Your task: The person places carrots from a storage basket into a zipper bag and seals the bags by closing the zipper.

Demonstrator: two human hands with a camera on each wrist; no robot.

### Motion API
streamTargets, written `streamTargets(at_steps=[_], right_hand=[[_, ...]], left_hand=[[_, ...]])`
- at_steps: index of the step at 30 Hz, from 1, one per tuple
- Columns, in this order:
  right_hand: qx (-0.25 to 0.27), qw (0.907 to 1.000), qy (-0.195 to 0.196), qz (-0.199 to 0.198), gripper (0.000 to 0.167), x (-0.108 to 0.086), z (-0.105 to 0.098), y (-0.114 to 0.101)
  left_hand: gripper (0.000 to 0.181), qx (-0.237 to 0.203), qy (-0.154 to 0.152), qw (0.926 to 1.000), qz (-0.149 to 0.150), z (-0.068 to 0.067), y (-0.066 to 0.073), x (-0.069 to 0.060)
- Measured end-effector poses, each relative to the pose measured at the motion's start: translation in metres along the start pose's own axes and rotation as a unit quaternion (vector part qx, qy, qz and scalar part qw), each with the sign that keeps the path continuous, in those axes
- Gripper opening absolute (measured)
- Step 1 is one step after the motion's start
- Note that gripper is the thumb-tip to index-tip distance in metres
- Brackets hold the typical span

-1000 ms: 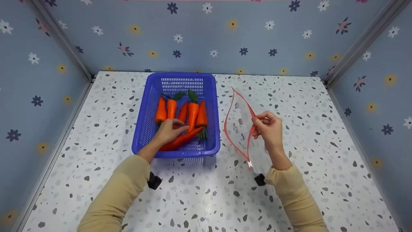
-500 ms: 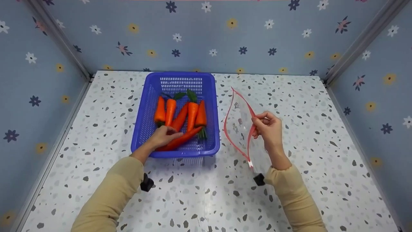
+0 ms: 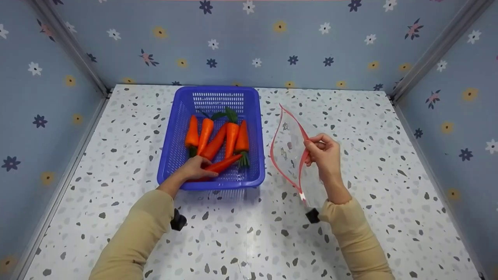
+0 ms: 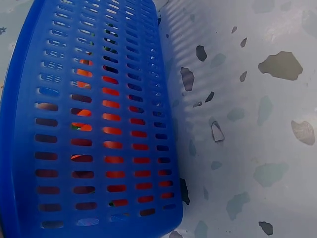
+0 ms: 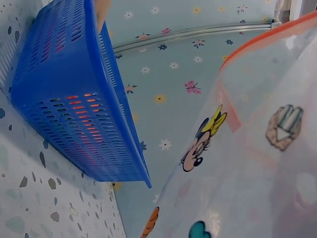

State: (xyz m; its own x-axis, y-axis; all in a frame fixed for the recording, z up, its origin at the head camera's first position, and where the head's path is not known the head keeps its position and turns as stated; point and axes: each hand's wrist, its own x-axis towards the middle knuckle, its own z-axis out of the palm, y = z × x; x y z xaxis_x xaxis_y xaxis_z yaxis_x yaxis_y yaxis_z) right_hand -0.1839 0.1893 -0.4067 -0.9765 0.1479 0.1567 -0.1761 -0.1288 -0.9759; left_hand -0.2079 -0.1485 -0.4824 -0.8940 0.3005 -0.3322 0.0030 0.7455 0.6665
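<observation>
In the head view a blue perforated basket [image 3: 211, 186] holds several orange and red carrots [image 3: 231, 136] with green tops. Over its front left part, the left hand [image 3: 192, 169] grips the long red carrot [image 3: 223, 165] lying across the front, thumb on the near side, fingers on the far side. The right hand [image 3: 326, 155] pinches the red-edged rim of a clear zip bag [image 3: 290, 151], whose mouth gapes towards the basket. That bag [image 5: 237, 183] shows printed cartoon figures in the right wrist view. The basket wall [image 4: 101, 148] hides the left fingers in the left wrist view.
The basket and bag are on a white speckled table [image 3: 249, 233]. Blue flowered panels [image 3: 249, 39] enclose its back and sides, with grey metal strips [image 3: 72, 46] at the corners. A gap of bare tabletop separates basket and bag.
Moving back towards the basket's near left, the left hand has come off the middle carrots and closed round the front red carrot. Two carrots lean differently. The right hand keeps its hold.
</observation>
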Motion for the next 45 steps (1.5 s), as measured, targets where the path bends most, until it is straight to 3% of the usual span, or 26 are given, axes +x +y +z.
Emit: streamTargets(at_steps=[3,4,10,11,15,23,32,40,45], right_hand=[[-0.006,1.0000,0.002,0.003,0.008,0.000,0.000,0.000],[-0.008,1.0000,0.002,0.004,0.007,0.000,0.000,-0.001],[-0.012,0.9999,0.005,0.010,0.007,0.002,0.000,-0.002],[-0.012,0.9999,0.005,0.010,0.007,0.002,-0.001,-0.003],[-0.014,0.9998,0.003,0.012,0.007,0.002,-0.001,-0.005],[-0.018,0.9998,-0.001,0.006,0.007,0.005,-0.003,-0.005],[-0.011,0.9997,-0.012,0.018,0.006,0.017,-0.005,-0.005],[-0.015,0.9989,-0.013,0.042,0.006,0.028,-0.003,-0.006],[-0.018,0.9987,-0.012,0.046,0.007,0.036,-0.002,-0.005]], left_hand=[[0.049,0.002,-0.009,0.9999,0.004,0.000,-0.005,0.004],[0.049,-0.003,-0.001,0.9996,0.028,0.003,-0.016,0.011],[0.037,0.019,0.030,0.9977,0.057,0.003,-0.016,0.011],[0.036,0.026,0.029,0.9985,0.038,0.000,-0.005,0.004],[0.033,0.029,0.046,0.9981,0.030,-0.001,0.003,-0.003],[0.033,0.031,0.088,0.9947,0.041,-0.003,0.013,-0.008],[0.038,0.005,0.126,0.9921,-0.004,-0.011,0.039,-0.018],[0.039,-0.012,0.193,0.9805,0.035,-0.015,0.069,-0.037],[0.039,-0.027,0.210,0.9755,0.060,-0.016,0.088,-0.049]])
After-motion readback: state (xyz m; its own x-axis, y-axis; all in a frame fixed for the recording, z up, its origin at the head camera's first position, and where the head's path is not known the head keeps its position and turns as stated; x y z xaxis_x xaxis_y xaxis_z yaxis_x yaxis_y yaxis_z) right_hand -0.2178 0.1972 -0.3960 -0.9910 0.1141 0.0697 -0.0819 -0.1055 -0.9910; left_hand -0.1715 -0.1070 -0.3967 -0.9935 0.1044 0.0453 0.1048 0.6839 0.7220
